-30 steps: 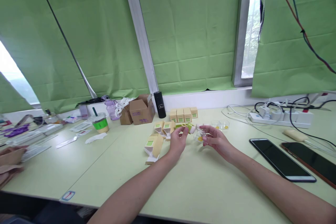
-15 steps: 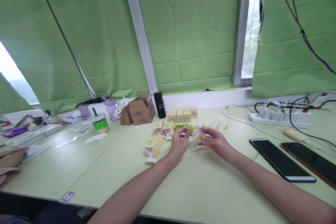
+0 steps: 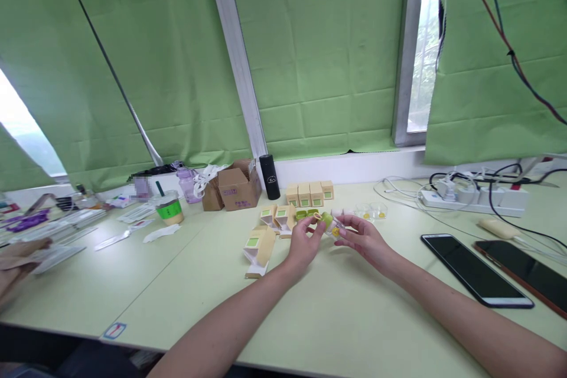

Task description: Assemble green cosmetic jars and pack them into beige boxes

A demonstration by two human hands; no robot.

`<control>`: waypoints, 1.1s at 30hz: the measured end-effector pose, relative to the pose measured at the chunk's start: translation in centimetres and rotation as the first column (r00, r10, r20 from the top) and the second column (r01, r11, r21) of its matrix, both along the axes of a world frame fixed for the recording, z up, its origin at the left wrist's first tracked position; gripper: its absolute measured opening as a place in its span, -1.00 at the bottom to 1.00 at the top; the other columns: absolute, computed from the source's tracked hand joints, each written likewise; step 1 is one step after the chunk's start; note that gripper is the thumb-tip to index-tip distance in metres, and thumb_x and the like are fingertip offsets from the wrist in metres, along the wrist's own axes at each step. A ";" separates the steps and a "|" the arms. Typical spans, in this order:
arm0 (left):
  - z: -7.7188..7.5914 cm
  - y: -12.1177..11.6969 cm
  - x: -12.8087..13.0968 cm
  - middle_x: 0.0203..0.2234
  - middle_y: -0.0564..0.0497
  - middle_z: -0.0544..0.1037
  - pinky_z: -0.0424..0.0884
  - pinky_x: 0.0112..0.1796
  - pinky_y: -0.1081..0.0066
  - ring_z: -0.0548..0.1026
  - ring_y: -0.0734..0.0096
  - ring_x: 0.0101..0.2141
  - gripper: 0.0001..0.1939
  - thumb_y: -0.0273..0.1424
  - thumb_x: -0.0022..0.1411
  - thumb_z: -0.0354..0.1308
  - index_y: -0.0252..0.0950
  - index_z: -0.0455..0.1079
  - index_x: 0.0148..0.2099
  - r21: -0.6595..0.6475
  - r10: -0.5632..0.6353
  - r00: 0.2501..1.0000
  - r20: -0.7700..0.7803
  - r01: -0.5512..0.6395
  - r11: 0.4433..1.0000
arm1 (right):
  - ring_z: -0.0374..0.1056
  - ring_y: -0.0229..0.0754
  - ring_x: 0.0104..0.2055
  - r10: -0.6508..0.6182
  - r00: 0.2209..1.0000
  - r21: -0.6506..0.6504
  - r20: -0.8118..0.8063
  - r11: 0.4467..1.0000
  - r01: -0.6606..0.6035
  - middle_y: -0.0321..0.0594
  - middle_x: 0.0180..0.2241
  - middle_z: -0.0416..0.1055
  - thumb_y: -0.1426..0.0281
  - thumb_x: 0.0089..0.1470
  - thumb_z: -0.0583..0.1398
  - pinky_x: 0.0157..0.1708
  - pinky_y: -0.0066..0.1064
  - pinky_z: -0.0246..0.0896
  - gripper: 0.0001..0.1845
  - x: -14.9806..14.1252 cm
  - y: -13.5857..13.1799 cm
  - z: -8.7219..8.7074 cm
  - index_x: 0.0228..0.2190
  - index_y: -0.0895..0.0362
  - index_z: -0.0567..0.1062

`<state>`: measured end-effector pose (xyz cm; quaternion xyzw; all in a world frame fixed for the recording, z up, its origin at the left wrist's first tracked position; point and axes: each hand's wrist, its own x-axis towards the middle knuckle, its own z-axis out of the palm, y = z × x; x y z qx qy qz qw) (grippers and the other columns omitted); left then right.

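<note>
In front of me my left hand [image 3: 305, 243] pinches a small green cap [image 3: 326, 219] with a pale loop on it. My right hand [image 3: 364, 238] has its fingers closed around a small clear cup [image 3: 332, 231] with a yellow figure at its base. Cap and cup meet between my fingertips, tilted; whether they are joined I cannot tell. Just behind my left hand lie other green caps [image 3: 305, 212]. More clear cups [image 3: 373, 212] with yellow spots stand behind my right hand. Opened small cartons [image 3: 260, 244] lie left of my left hand.
Several small closed cartons [image 3: 310, 195] stand at the back, near a black cylinder [image 3: 270, 177] and a cardboard box [image 3: 239, 189]. A drink cup [image 3: 169, 209] is to the left. Two phones [image 3: 476, 269] and a power strip [image 3: 476, 198] lie right. Another person's hand [image 3: 18, 260] is at far left.
My left hand has moved slightly right, bringing the green cap against the clear cup, which has tilted. At far left the other person's hand and the brown thing there have shifted.
</note>
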<state>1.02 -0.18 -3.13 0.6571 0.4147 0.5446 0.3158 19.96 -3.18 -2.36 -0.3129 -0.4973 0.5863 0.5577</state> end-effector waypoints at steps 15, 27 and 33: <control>-0.4 -0.2 0.0 -0.06 -0.20 0.61 0.45 -0.04 0.20 0.55 0.09 -0.02 -0.49 0.01 0.25 0.28 -0.31 0.58 0.01 0.029 -0.002 0.998 -0.060 0.004 1.000 | 0.49 -0.02 -0.13 0.020 0.995 0.063 0.095 0.998 -0.026 -0.13 -0.02 0.47 0.15 -0.15 0.52 -0.08 -0.02 0.51 -0.46 0.1 0.4 -0.4 -0.13 0.06 0.58; 0.4 -0.8 0.0 -0.03 -0.24 0.60 0.45 0.00 0.14 0.55 0.10 -0.02 -0.50 -0.06 0.25 0.30 -0.32 0.58 0.06 -0.001 -0.014 0.996 -0.091 0.014 1.000 | 0.48 -0.02 -0.11 -0.005 0.978 0.138 0.210 0.990 -0.025 -0.16 -0.13 0.48 0.18 -0.08 0.47 -0.11 -0.05 0.51 -0.36 0.0 0.7 -1.2 0.03 0.01 0.46; 0.2 -0.6 0.0 -0.03 -0.24 0.61 0.46 -0.01 0.14 0.55 0.08 -0.02 -0.49 -0.04 0.26 0.29 -0.32 0.57 0.06 0.002 -0.010 0.997 -0.079 0.010 1.000 | 0.49 -0.05 -0.14 -0.008 0.975 0.174 0.221 0.984 -0.031 -0.18 -0.10 0.45 0.17 0.01 0.44 -0.10 -0.06 0.48 -0.37 0.0 0.4 -1.1 0.06 -0.05 0.37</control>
